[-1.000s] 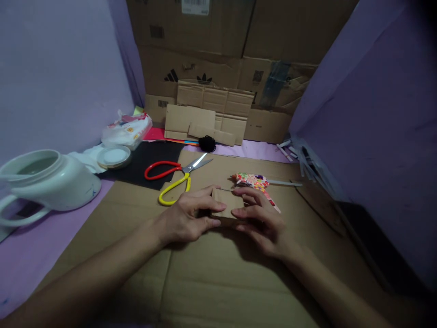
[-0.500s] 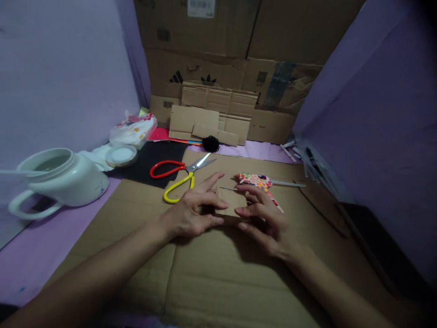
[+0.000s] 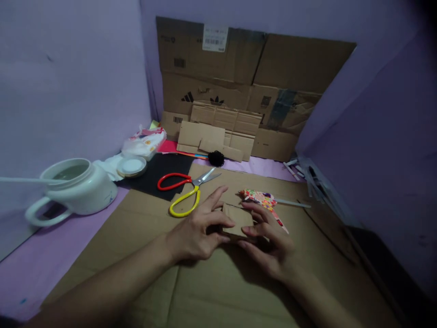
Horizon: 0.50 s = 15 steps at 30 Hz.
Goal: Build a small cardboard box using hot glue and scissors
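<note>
The box [image 3: 239, 221] sat low at the centre of the view, on or just above the cardboard mat [image 3: 205, 291], between the left hand [image 3: 194, 232] and the right hand [image 3: 273, 237]; whether its underside touched could not be told. Change over the last second: one long left finger, at the box's far left corner at first, had lifted clear and pointed forward, while the view had tipped up so that the backboard's [image 3: 297, 59] top edge came in. Relative to the glue gun [image 3: 259, 197] and the scissors [image 3: 196, 182], the box had hardly shifted. Judgement: the left grip had lightened without letting go, and the work remained at holding and steadying the box, no tool yet taken up. Finger state: left thumb at the near side and a fingertip on top, pinching the box's left part; right fingers bent over its far right corner and top right, thumb at the near edge, also gripping. Hidden fingertips not assessed. Orientation: flat face up, near wall toward the wearer, near edge running roughly left to right and dropping slightly to the right. Top outline near square, partly covered by fingers, so no clear long axis; no end could be called its front.
</note>
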Tool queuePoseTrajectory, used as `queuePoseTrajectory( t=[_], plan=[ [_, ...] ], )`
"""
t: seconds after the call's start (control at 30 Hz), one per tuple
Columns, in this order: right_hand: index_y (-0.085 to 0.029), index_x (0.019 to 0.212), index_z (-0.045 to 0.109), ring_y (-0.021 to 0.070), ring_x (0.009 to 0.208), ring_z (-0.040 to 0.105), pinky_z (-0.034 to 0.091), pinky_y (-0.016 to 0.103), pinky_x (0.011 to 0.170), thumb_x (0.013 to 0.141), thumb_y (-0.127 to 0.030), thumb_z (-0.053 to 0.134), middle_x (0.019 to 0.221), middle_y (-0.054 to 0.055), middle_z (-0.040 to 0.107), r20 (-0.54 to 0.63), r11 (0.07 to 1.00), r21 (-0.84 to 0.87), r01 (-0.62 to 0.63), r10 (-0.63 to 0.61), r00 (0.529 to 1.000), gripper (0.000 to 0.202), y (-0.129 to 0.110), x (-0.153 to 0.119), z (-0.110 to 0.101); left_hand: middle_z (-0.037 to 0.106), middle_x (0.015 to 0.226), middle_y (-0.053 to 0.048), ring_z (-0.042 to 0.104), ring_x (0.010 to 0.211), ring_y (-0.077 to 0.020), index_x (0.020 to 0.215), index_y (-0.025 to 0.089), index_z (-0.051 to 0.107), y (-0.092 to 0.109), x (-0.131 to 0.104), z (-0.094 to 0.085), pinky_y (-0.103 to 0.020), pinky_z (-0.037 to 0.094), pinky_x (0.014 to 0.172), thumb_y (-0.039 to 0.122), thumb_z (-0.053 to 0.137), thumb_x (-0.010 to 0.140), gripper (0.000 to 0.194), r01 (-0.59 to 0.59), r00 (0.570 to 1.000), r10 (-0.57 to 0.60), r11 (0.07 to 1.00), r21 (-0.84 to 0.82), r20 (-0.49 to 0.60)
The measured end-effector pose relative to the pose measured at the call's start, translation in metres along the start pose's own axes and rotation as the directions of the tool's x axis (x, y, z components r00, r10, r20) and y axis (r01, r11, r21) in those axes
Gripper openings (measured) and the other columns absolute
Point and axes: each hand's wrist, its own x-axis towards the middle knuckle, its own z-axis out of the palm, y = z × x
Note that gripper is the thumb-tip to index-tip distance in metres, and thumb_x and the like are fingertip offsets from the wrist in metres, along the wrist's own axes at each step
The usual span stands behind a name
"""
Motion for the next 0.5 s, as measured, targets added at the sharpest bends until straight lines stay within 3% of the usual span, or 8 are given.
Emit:
queuePoseTrajectory(
  t=[0.1, 0.2, 0.3, 0.5],
  plan=[
    [-0.025, 0.097, 0.057, 0.0275, 0.127, 0.046, 0.042, 0.045, 0.101, 0.079, -0.008, 0.065, 0.136, 0.011, 0.045, 0.006, 1.0, 0.0, 0.008, -0.008, 1.0, 0.027, 0.0, -0.001, 0.001, 0.045, 0.138, -0.019, 0.048, 0.122, -0.0304, 0.091, 0.016, 0.065, 0.007, 0.001, -0.004, -0.047, 0.044, 0.096, 0.007, 0.065, 0.075, 0.019, -0.129, 0.991, 0.136, 0.964, 0.234, -0.013],
    [-0.026, 0.099, 0.056, 0.0261, 0.126, 0.047, 0.043, 0.043, 0.101, 0.079, -0.008, 0.065, 0.135, 0.011, 0.046, 0.003, 1.0, -0.015, 0.013, -0.013, 1.0, 0.028, 0.0, -0.002, 0.001, 0.063, 0.108, -0.013, 0.054, 0.104, -0.0276, 0.091, 0.016, 0.063, 0.014, 0.002, -0.006, -0.047, 0.044, 0.09, 0.007, 0.065, 0.075, 0.019, -0.193, 0.978, 0.21, 0.897, 0.397, 0.001],
    [-0.025, 0.097, 0.057, 0.0258, 0.125, 0.048, 0.043, 0.042, 0.1, 0.079, -0.01, 0.065, 0.134, 0.01, 0.046, -0.011, 1.0, -0.011, 0.002, -0.002, 1.0, 0.025, 0.0, -0.001, 0.001, 0.066, 0.094, -0.01, 0.054, 0.095, -0.0258, 0.089, 0.015, 0.062, 0.015, 0.003, -0.005, -0.045, 0.044, 0.086, 0.006, 0.065, 0.074, 0.018, -0.201, 0.975, 0.221, 0.887, 0.416, 0.001],
    [-0.026, 0.093, 0.06, 0.0254, 0.121, 0.052, 0.046, 0.04, 0.096, 0.079, -0.013, 0.068, 0.133, 0.01, 0.045, -0.059, 0.997, 0.069, -0.043, 0.047, 0.997, 0.021, 0.0, 0.001, 0.004, 0.065, 0.089, -0.01, 0.056, 0.093, -0.0258, 0.087, 0.015, 0.065, 0.004, 0.005, -0.003, -0.043, 0.047, 0.081, 0.008, 0.069, 0.07, 0.019, -0.227, 0.961, 0.261, 0.932, 0.283, -0.091]
  ],
)
